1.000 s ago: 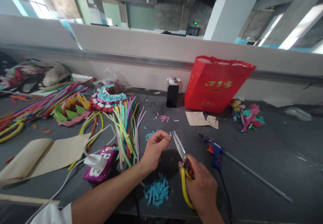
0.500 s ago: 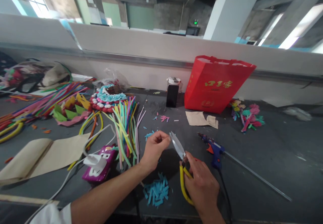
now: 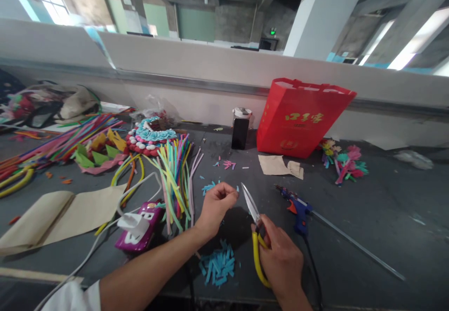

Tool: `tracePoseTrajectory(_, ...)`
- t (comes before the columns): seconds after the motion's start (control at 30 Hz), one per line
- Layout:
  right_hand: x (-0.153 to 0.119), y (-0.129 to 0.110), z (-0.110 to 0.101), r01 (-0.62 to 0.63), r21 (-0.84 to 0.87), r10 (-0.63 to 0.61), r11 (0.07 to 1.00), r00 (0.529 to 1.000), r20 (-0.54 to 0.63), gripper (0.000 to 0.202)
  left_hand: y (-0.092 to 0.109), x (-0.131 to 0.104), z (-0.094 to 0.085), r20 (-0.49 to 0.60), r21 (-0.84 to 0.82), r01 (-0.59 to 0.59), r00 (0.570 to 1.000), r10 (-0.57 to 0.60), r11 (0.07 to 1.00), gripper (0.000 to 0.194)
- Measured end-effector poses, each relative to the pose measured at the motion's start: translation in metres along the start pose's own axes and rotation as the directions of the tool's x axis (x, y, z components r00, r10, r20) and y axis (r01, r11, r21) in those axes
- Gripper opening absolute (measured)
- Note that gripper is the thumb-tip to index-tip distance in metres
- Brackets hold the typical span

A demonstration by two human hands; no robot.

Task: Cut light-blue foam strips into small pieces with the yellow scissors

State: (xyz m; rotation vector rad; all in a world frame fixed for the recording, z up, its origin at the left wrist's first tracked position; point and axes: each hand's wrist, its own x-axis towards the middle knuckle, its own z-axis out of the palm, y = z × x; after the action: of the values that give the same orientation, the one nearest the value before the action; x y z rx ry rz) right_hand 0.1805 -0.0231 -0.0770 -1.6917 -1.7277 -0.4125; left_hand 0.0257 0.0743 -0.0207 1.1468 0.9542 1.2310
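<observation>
My right hand (image 3: pixel 281 253) is closed round the yellow handles of a pair of scissors (image 3: pixel 251 204), whose blades point up and away. Left of the blade tips, my left hand (image 3: pixel 218 204) pinches with thumb and forefinger; a tiny light blue bit (image 3: pixel 237 188) shows by its fingertips, and what it grips is too small to make out. Below the hands lies a heap of light blue cut strips (image 3: pixel 219 265). More blue pieces (image 3: pixel 209 187) lie behind my left hand.
Pipe cleaners (image 3: pixel 175 180) and a purple power strip (image 3: pixel 140 229) lie left. A glue gun (image 3: pixel 298 210) with a long glue stick is at right. Behind stand a phone against a bottle (image 3: pixel 242 112) and a red bag (image 3: pixel 301 119).
The scissors and my right hand have shifted slightly away from my left fingertips, and the blades have come closer together. My left hand has barely moved.
</observation>
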Motion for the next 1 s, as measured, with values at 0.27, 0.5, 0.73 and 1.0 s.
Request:
tracePoseTrajectory(0.27,0.011,0.005,0.001,-0.163,0.118,0.179,0.98,0.974,-0.139,0.04,0.0,0.003,-0.001,-0.01,0.0,0.008,1.0,-0.008,1.0,0.012)
tracePoseTrajectory(0.5,0.011,0.006,0.004,-0.198,0.181,0.237,0.963,0.943,-0.235,0.038,-0.005,0.004,-0.002,0.039,-0.042,0.011,0.999,-0.009,0.999,0.014)
tracePoseTrajectory(0.73,0.013,0.008,0.005,-0.24,0.235,0.302,0.942,0.913,-0.275,0.038,0.003,0.015,-0.011,0.041,0.288,-0.17,0.985,0.165,0.942,0.018)
tracePoseTrajectory(1.0,0.014,0.011,0.003,-0.322,0.334,0.404,0.886,0.888,-0.217,0.042,0.021,0.015,-0.043,0.218,0.819,-0.314,0.944,0.247,0.48,0.006)
